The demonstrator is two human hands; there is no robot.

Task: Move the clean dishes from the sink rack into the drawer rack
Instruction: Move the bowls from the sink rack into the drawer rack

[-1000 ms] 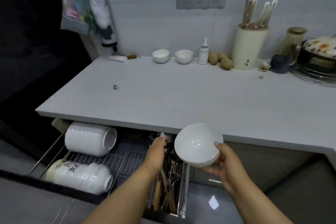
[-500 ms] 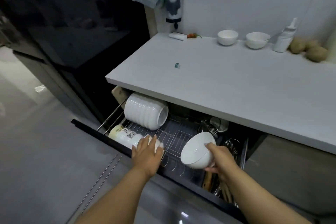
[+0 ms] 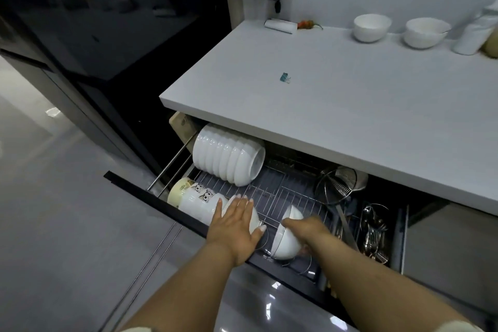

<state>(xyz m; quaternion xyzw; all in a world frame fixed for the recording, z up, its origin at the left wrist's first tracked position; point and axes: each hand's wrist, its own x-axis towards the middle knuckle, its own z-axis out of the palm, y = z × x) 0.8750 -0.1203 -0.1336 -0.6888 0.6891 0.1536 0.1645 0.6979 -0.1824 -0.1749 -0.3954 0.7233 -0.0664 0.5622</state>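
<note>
The countertop (image 3: 350,105) overhangs the pulled-out drawer rack (image 3: 280,191). In the rack's back left corner lies a row of white bowls (image 3: 229,155) on their side; along its front left edge lies a second row of bowls (image 3: 199,203), some printed with owls. The left hand (image 3: 237,224) rests flat on that front row, fingers straight and spread. Just right of it, the right hand (image 3: 310,229) grips a white bowl (image 3: 285,237) tipped on edge at the rack's front wires.

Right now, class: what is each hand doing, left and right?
Left hand: open, fingers straight, resting on the front row of bowls.
Right hand: gripping a white bowl in the drawer rack.
</note>
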